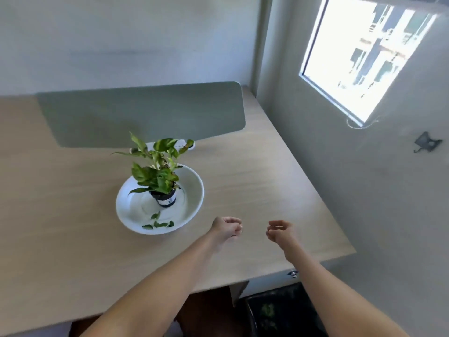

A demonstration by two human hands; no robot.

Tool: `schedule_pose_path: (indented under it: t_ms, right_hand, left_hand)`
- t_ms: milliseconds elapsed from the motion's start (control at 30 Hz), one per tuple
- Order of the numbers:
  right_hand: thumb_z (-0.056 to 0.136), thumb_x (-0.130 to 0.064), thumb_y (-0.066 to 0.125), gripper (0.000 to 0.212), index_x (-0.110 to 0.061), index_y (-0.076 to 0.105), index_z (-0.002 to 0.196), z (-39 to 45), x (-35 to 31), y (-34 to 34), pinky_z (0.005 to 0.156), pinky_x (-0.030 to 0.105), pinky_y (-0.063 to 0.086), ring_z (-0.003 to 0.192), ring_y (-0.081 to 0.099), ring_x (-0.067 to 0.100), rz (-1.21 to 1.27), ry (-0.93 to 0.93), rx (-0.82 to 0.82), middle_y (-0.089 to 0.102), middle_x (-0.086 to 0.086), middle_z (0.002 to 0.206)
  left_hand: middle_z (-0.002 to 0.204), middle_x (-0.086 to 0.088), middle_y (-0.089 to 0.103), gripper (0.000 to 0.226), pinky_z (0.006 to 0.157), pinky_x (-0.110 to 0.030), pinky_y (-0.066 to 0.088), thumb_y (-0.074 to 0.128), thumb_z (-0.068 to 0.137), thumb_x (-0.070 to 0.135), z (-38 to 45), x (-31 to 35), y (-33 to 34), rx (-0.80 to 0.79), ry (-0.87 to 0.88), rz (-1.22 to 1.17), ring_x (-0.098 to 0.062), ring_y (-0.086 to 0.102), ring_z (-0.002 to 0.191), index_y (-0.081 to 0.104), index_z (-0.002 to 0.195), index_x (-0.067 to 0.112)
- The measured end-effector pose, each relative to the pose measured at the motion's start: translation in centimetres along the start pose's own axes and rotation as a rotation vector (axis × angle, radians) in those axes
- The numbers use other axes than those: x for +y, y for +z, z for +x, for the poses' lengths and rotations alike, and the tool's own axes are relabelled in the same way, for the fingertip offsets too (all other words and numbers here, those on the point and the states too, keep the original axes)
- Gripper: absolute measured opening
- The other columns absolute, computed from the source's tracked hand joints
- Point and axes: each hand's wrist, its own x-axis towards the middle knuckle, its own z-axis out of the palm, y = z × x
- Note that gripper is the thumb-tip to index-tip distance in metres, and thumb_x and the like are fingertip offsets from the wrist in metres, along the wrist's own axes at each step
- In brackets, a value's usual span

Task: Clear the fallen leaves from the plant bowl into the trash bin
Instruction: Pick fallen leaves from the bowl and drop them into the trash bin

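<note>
A white bowl (192,183) sits on a light wooden desk (255,181), holding a small potted plant (156,171) in a dark pot. Several fallen green leaves (159,223) lie in the bowl's near side. My left hand (227,229) hovers just right of the bowl, fingers loosely curled with nothing visible in it. My right hand (279,231) hangs further right above the desk, fingers also curled and empty. Below the desk's near right corner stands a dark trash bin (286,310) with some green leaves inside.
A grey-green divider panel (145,113) stands along the desk's back edge. A wall with a bright window (359,57) borders the desk on the right. The desk's near edge runs diagonally under my forearms.
</note>
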Motion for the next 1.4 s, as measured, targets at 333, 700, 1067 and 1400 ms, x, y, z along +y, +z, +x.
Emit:
schedule_pose_path:
  t_ms: [333,700,1067,1400]
  right_hand:
    - [0.074,0.004,0.064,0.018,-0.01,0.071,0.083,-2.0,-3.8,20.0,0.078,0.041,0.059,0.065,0.064,0.024,-0.336,-0.182,-0.215,0.07,0.013,0.071]
    - [0.08,-0.005,0.062,0.017,-0.004,0.071,0.094,-2.6,-4.3,29.1,0.072,0.028,0.048,0.089,0.062,0.028,-0.948,-0.376,-0.268,0.072,0.013,0.095]
    - [0.082,-0.025,0.067,0.026,-0.007,0.062,0.1,-2.4,-4.2,32.9,0.069,0.031,0.046,0.091,0.064,0.03,-1.293,-0.318,-0.276,0.06,0.012,0.103]
    - [0.083,0.0,0.055,0.021,-0.007,0.074,0.088,-2.0,-3.1,33.0,0.065,0.026,0.041,0.086,0.065,0.032,-1.15,-0.429,-0.317,0.071,0.016,0.094]
  left_hand:
    - [0.079,-0.001,0.066,0.021,0.075,-0.029,0.053,0.05,0.084,0.01,2.8,0.4,-22.3,0.451,0.124,0.499,-0.021,0.064,0.078,0.07,0.079,0.012]
    - [0.073,0.003,0.051,0.027,0.058,-0.029,0.04,0.058,0.082,0.03,8.6,-0.7,-26.5,0.323,0.203,1.047,-0.023,0.06,0.078,0.042,0.065,0.017]
    - [0.101,-0.005,0.063,0.021,0.071,-0.034,0.049,0.06,0.079,0.02,7.1,-0.5,-27.7,0.09,0.183,1.325,-0.027,0.063,0.093,0.057,0.099,0.012]
    - [0.096,-0.01,0.058,0.018,0.078,-0.034,0.05,0.052,0.078,-0.005,7.0,-1.5,-27.1,0.154,0.283,1.164,-0.032,0.063,0.085,0.068,0.085,0.001]
